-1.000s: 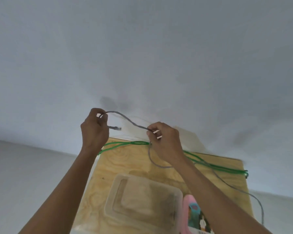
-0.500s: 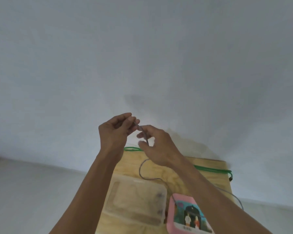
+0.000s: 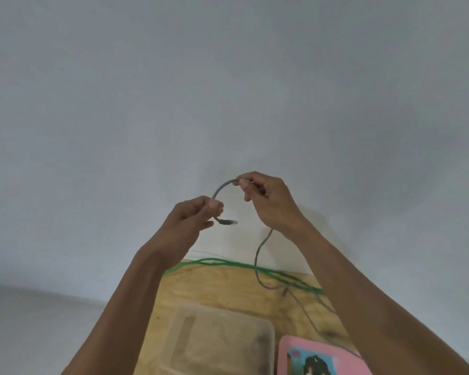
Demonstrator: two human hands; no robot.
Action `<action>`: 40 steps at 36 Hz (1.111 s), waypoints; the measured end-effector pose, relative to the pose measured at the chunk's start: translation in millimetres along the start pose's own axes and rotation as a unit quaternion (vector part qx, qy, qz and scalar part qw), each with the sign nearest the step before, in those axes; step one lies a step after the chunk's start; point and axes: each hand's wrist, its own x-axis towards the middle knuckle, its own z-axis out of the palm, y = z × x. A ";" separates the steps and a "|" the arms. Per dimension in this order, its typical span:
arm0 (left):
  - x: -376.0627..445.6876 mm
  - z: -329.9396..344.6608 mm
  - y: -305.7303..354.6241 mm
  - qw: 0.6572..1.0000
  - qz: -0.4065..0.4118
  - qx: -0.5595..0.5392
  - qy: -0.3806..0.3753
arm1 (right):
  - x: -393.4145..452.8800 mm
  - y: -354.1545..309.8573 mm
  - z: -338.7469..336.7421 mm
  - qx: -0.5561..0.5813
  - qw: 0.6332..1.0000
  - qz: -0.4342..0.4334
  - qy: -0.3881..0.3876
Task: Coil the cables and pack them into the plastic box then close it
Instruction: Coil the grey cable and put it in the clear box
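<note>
I hold a thin grey cable (image 3: 258,255) up in front of the wall. My left hand (image 3: 192,220) pinches it close to its plug end, and the plug sticks out to the right below the fingers. My right hand (image 3: 268,201) grips the cable a short arc further along, higher up. The rest of the grey cable hangs down to the wooden table (image 3: 222,285) and trails off under my right arm. A green cable (image 3: 228,263) lies along the table's far edge. The clear plastic box (image 3: 217,345) sits on the table below my hands.
A pink lid or box with a picture on it (image 3: 317,361) lies right of the clear box. A plain pale wall fills the view behind the table. The floor shows at the lower left.
My hands were close together half a second ago. They have drawn apart, the right hand rising, so a short arc of grey cable spans between them. The view tilted slightly.
</note>
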 end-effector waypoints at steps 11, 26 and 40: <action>15.6 -19.3 22.2 0.928 0.029 -0.330 -0.169 | 28.6 -16.3 60.3 0.106 0.991 0.040 -0.076; 70.3 -83.9 19.8 0.954 0.043 -0.287 -0.079 | 34.7 -20.4 115.4 -0.029 0.997 0.052 -0.047; 92.1 -68.7 4.8 0.986 0.082 -0.126 -0.073 | 31.1 -15.4 89.0 -0.172 0.983 0.002 -0.061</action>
